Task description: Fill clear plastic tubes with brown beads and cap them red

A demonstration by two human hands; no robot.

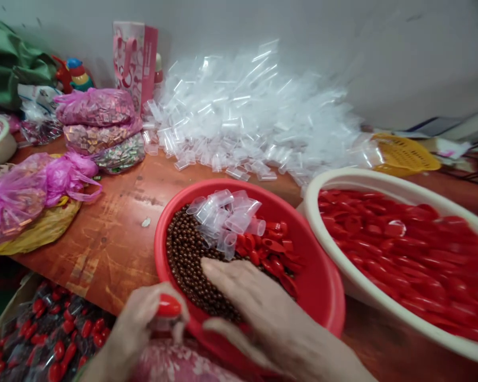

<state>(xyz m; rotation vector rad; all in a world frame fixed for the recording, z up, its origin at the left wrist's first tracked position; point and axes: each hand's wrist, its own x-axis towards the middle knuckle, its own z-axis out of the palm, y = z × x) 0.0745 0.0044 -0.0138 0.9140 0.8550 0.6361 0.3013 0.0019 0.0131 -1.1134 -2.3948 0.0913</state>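
Note:
My left hand [137,315] is closed around a small clear tube topped by a red plastic cap [169,305], near the front rim of a red basin [321,286]. Inside that basin, my right hand [255,297] reaches over brown beads [191,260], its fingers stretched out and its thumb apart. The fingertips are at the beads; whether any are under them is hidden. Clear plastic tubes [227,215] lie in a heap on the beads, with red plastic caps [269,249] to their right.
A white tub [313,204] full of red pieces stands at the right. Behind is a large pile of clear tubes [239,116]. Pink bags [99,109] sit at the left. Below the table edge, a box holds red-capped pieces [51,334]. A yellow basket [406,154] lies at the back right.

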